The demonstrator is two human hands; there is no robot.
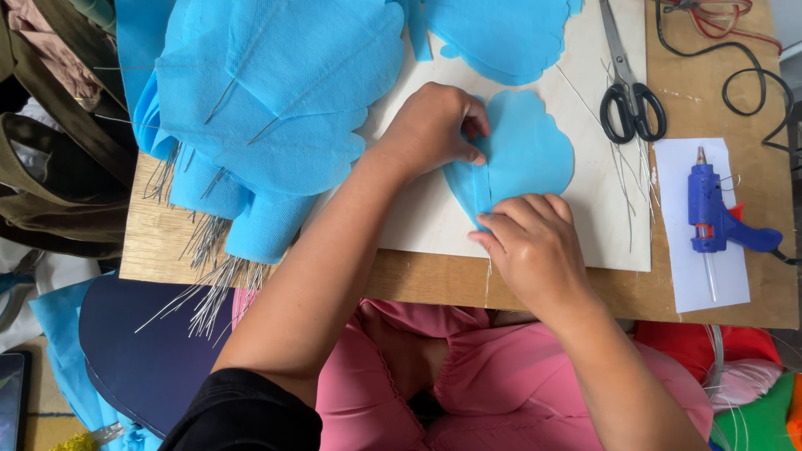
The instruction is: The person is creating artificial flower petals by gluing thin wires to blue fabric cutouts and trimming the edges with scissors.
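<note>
A light blue petal-shaped paper piece (526,150) lies on a pale board (585,225) on the wooden table (150,242). My left hand (430,125) presses its upper left edge, fingers curled on a fold running down the middle. My right hand (535,246) pinches the lower end of the same fold near the petal's narrow tip. A thin wire seems to run along the fold and pokes out below the board's edge.
A stack of blue paper petals with wire stems (267,117) covers the left of the table. Black-handled scissors (631,104) and loose wires lie at the right. A blue glue gun (718,217) rests on white paper; black cables (743,75) curl behind.
</note>
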